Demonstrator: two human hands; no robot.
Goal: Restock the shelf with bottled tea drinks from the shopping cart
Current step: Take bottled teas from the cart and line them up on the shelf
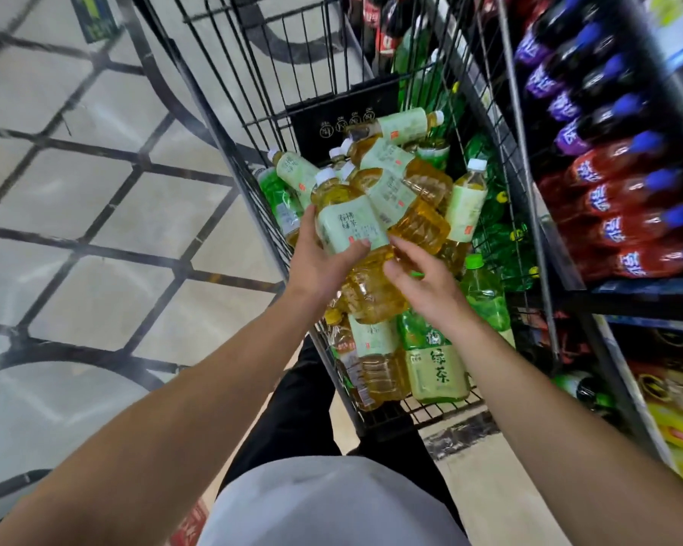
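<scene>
- My left hand (324,266) grips a tea bottle (351,230) around its pale-green label, thumb on one side, fingers wrapped over the other; white cap points up-left, amber base toward me.
- My right hand (422,277) hovers just beside that bottle's lower end, fingers spread & loosely bent, tips touching the amber bottles; can't tell if it actually has hold of anything.
- Held bottle sits over the shopping cart (229,124), a black wire basket, atop a heap of same-type tea bottles (407,183) lying criss-cross.
- One more w/ white cap (468,202) stands nearly upright at the heap's right edge.
- Nearer me in the cart: a green-label bottle (434,364) w/ large characters, lying beside another amber one (371,360).
- Green soda bottles (497,230) fill the cart's right side.
- Shelf (623,301) at right, just beside the cart, carries rows of red-label (612,234) & purple-label drinks (549,76), blue caps.
- Floor (95,191): pale tile w/ dark lattice lines.
</scene>
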